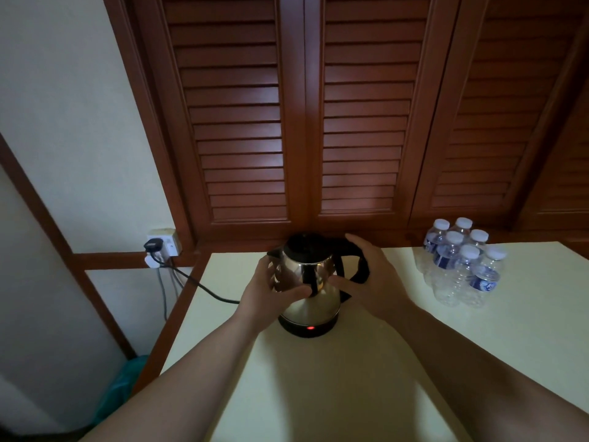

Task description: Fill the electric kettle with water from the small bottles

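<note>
A steel electric kettle with a black lid stands on its black base on the pale table; a red light glows on the base. The lid is down. My left hand holds the kettle's left side below the spout, thumb across the front. On the right, my right hand wraps around the black handle. A pack of several small water bottles with white caps and blue labels stands at the table's back right, apart from both hands.
The kettle's black cord runs off the table's left edge to a wall socket. Brown louvred doors rise right behind the table. A teal bag lies on the floor to the left.
</note>
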`<state>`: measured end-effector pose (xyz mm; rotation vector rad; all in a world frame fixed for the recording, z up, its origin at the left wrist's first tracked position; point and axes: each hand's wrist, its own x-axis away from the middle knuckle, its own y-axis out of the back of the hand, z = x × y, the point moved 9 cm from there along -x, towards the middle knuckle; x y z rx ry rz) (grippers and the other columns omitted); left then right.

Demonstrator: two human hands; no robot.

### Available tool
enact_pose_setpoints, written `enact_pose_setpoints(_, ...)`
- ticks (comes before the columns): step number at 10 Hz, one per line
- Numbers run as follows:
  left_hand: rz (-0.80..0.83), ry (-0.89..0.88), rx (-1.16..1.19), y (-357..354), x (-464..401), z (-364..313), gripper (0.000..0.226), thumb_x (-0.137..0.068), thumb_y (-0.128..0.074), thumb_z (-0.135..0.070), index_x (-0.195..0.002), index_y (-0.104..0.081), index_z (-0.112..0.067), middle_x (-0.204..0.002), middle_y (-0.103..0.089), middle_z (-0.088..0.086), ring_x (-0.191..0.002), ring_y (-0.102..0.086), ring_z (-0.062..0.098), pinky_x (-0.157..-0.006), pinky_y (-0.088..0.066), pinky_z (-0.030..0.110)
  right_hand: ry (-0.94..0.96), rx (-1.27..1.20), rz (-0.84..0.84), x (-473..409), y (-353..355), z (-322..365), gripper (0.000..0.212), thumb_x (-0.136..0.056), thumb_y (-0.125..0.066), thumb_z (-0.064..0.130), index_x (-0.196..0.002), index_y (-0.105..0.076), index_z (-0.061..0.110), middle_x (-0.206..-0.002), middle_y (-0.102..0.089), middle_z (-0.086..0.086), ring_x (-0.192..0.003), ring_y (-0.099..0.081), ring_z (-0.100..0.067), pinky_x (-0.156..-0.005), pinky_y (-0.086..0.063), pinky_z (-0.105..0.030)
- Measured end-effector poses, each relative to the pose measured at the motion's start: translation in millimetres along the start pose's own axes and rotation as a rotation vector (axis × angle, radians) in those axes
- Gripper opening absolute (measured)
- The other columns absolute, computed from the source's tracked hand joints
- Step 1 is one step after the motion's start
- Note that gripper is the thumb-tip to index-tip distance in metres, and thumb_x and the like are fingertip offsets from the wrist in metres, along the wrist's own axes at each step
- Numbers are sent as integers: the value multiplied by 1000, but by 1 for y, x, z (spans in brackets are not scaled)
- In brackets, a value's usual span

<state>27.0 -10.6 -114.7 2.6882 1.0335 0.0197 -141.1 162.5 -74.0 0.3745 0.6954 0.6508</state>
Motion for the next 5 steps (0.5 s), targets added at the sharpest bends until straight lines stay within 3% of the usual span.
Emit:
enact_pose_setpoints(2,-8,-6,-23,1,5,-7,77,-69,-96,-29,-125,-48,-50,-122,-64,-23,-120,-62,7,-102,-54,36,-40,25,55,7,-1,9,99,-76,-78,64,-146,-8,72,-169,-25,11,-156,-22,-13,-124,-31,-52)
enact_pose_setpoints(3,11,-1,-123,0,16,-15,68,-73,-95,-33,-116,-46,-55,-117,-58,-32,-119,-57,1,-100,-50,31,-73,87,76,12,0,8,106,-81,-79,58,-152,0,61,-172,-19,7,-159,-13,-14,-126,-26,-52)
enact_pose_setpoints(4,12,-13,-312,6,45,-20,81,-74,-93,-40,-138,-44,-48,-124,-46,-37,-121,-49,-2,-92,-42,23,-125,85,35,32,3,0,110,-82,-81,54,-160,-4,46,-171,-21,3,-158,-19,-17,-126,-27,-49)
enact_pose_setpoints(5,-11,-7,-480,9,82,-10,105,-77,-88,-48,-160,-27,-33,-145,-40,-27,-137,-43,0,-98,-31,11,-201,174,110,74,-8,-14,105,-84,-79,53,-163,-11,41,-171,-19,6,-158,-16,-17,-125,-20,-36)
